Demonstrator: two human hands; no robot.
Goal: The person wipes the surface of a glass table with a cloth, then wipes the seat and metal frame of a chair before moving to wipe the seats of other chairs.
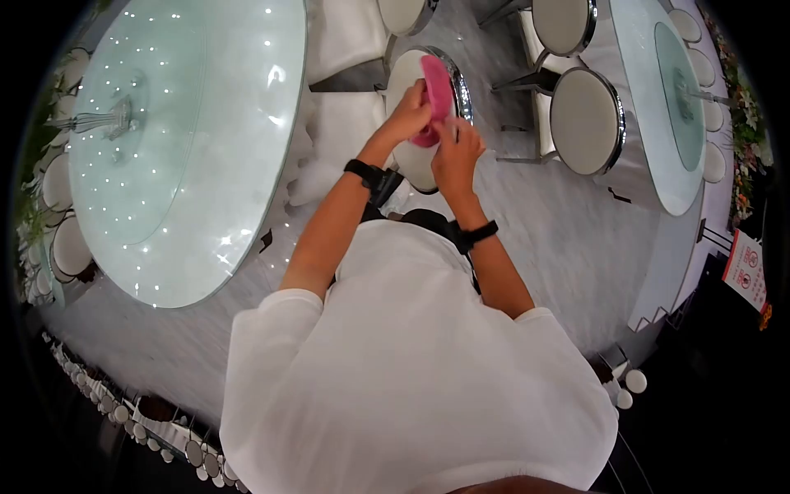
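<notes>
A bright pink cloth, which looks folded into a long strip, is held between my two hands. My left hand grips its left side, with the fingers curled around it. My right hand is closed on the lower right part, its fingers bent at the edge of the cloth. Both hands and the cloth overlap the round white back of a chair with a shiny metal rim. Parts of the cloth are hidden behind the fingers.
To the left stands a large round glass-topped table with a glass centrepiece. White seats line its near side. More chairs and another table are on the right. A sign stands at the far right.
</notes>
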